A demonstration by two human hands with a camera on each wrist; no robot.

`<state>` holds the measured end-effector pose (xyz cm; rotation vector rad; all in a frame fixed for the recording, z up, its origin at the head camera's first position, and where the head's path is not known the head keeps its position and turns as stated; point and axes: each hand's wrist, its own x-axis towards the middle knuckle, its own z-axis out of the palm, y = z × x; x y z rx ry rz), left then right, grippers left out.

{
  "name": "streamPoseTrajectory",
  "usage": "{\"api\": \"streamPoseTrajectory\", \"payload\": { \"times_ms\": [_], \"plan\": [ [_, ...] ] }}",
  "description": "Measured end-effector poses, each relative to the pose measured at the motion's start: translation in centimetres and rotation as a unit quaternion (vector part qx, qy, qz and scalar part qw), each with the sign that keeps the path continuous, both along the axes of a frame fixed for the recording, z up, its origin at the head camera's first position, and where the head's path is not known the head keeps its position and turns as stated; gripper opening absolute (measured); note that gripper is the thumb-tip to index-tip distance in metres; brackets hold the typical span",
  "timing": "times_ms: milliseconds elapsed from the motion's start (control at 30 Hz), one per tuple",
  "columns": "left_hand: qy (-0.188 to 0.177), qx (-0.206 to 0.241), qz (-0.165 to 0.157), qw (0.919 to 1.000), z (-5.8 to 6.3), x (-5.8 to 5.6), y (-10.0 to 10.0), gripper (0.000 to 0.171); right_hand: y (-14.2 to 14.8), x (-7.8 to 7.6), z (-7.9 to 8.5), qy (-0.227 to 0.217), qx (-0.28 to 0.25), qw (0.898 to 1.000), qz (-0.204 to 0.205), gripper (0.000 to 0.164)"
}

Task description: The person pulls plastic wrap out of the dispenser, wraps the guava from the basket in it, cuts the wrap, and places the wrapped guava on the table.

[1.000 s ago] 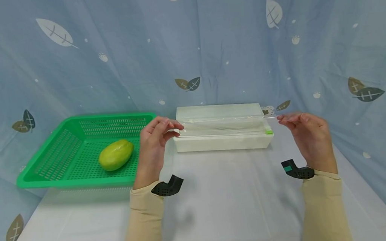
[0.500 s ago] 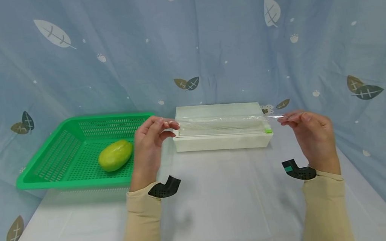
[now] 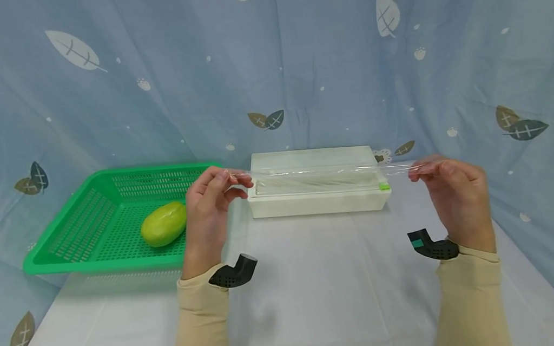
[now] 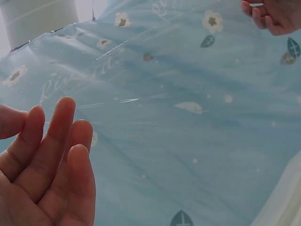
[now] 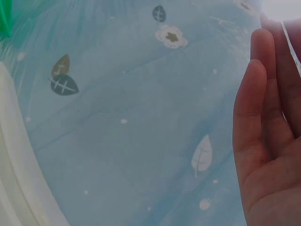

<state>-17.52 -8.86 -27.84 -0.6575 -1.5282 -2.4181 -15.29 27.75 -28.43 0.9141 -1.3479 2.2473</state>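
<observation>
A clear sheet of plastic wrap [image 3: 316,171] stretches between both hands, above and in front of a white cling film box [image 3: 316,204]. Thumb and index finger of my left hand [image 3: 209,216] pinch its left end; the left wrist view shows this pinch, with the other fingers of that hand [image 4: 51,183] extended. At the other end, my right hand [image 3: 459,196] pinches the film's right edge. The right wrist view shows that hand's outer fingers [image 5: 258,103], while the pinch itself lies out of sight. A lime-green tab [image 3: 384,186] marks the box's right front corner.
Left of the box stands a green perforated basket [image 3: 108,262], partly behind my left hand. In it lies a yellow-green oval fruit [image 3: 164,225], looking glossy. A white cloth [image 3: 315,289] covers the table, and a blue patterned curtain [image 3: 297,57] hangs behind.
Both hands have drifted slightly apart, the left one leftward and the right one rightward. More of the clear film now spans beyond the box's ends, and the left hand covers the fruit's edge.
</observation>
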Motion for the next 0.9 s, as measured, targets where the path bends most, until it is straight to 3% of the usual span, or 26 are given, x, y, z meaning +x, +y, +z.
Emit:
{"api": "streamPoseTrajectory", "payload": {
  "times_ms": [300, 533, 900],
  "plan": [
    [0.005, 0.005, 0.008, 0.9999, 0.3, 0.2, -0.2, 0.022, -0.2, 0.3, 0.3, 0.025, -0.026, 0.999, 0.025, 0.020],
    [0.020, 0.005, 0.006, 0.9998, 0.6, 0.6, -0.2, 0.027, -0.3, 0.6, 0.5, 0.037, -0.035, 0.998, 0.021, 0.020],
    [0.033, 0.007, 0.007, 0.9994, 1.1, 1.1, -0.5, 0.022, -0.4, 1.2, 1.0, 0.040, -0.040, 0.998, 0.006, 0.022]
  ]
}}
